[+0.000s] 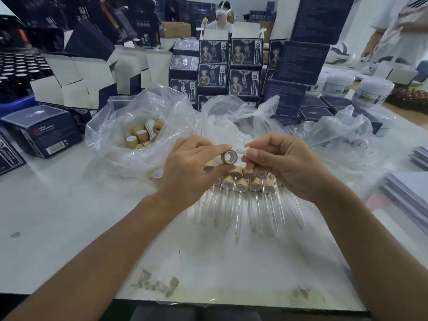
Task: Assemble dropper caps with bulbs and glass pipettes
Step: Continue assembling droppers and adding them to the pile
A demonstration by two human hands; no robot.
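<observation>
Head view, mid-frame: left hand [192, 163] pinches a bamboo-coloured cap [230, 157] between thumb and fingertips, its open bore turned toward the camera. Right hand [284, 163] pinches a white rubber bulb [242, 151] just beside the cap's right rim — whether bulb and cap touch is hard to tell. Directly below the hands, finished droppers [243, 188] lie in a loose row on the white counter [81, 216], caps toward the top of the frame, glass pipettes [238, 209] pointing toward the bottom. Left of centre, a clear plastic bag [129, 126] holds loose caps; one stray cap [158, 174] sits on the counter just beside the left hand. A second bag [234, 112] behind the hands holds white pieces, probably more bulbs. Dark printed boxes [245, 68] are stacked across the upper frame, white jars [372, 91] at upper right. Judged step: seating the bulb in the cap, pipette not yet fitted. Risks — the bulb could meet the bore off-axis and fold at the rim instead of passing through; a soft bulb pinched near its end may buckle or slip out of the fingers. Either hand dropping low could knock the finished row underneath, and those pipettes look apt to roll or chip against one another.
</observation>
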